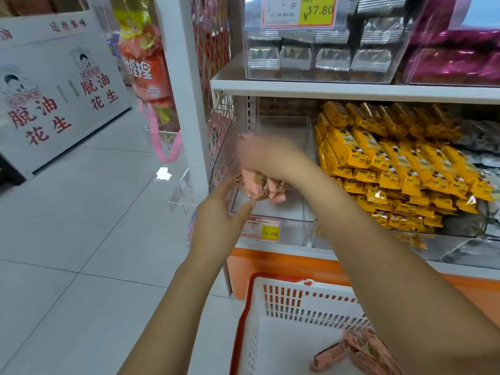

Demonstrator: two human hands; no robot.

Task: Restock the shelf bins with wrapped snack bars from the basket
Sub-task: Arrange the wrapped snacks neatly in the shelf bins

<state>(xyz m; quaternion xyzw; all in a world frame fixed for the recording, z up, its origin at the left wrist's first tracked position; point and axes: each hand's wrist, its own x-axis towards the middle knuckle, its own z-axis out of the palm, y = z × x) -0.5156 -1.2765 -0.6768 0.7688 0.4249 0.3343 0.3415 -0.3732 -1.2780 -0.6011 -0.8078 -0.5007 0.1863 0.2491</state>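
Bars (261, 186) in pink wrappers bunch beneath right hand (259, 155), long axes jumbled.

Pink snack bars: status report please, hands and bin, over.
Left hand open beside pink snack bars. Right hand blurred above them, grip unclear. Bars over clear bin; more in basket. Nothing blocking.

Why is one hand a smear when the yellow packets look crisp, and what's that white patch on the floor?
Head view: the right hand is motion-blurred, so its grip is unreadable; the yellow packets look sharper; the white patch looks like light glare on glossy tile; the wide lens slants the shelf post.
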